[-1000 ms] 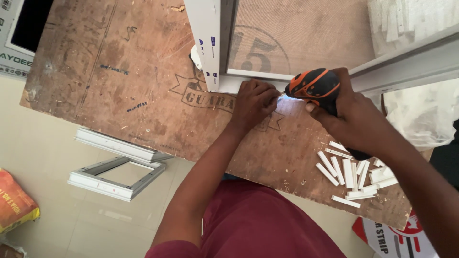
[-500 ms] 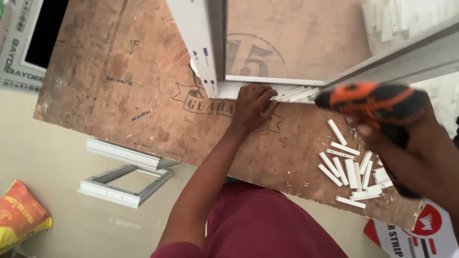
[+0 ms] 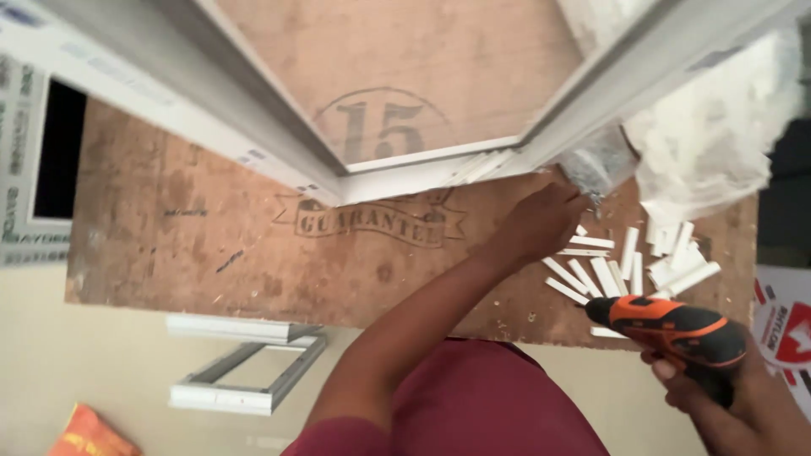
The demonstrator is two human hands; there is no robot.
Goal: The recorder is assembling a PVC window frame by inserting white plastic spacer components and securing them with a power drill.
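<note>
Right hand (image 3: pixel 726 397) holds the orange-and-black cordless drill (image 3: pixel 667 325), fingers wrapped round the grip, low at the near edge of the desk (image 3: pixel 211 245), bit end pointing toward our left hand. Left hand (image 3: pixel 541 221) is stretched forward, fingers curled down near a small clear bag (image 3: pixel 596 165) at the white frame's (image 3: pixel 422 173) right-hand corner; we cannot tell if it grips anything, fingertips are hidden.

Between the two hands: a scatter of short white strips (image 3: pixel 625 270) flat on the desk. Beyond the left hand the frame's corner joint sits on the brown board, rails running off the top edge, cut off.

Right of the left hand: a white bulky plastic bag (image 3: pixel 718 135), blurred. Right of the drill: a red-and-white printed package (image 3: pixel 781 325), mostly cut off. Far left of both hands: a white-bordered carton (image 3: pixel 25 169) with a black panel, partly out of view. On the floor (image 3: pixel 84 363) below-left: a small white frame (image 3: pixel 245 371) and an orange bag corner (image 3: pixel 89 435).
</note>
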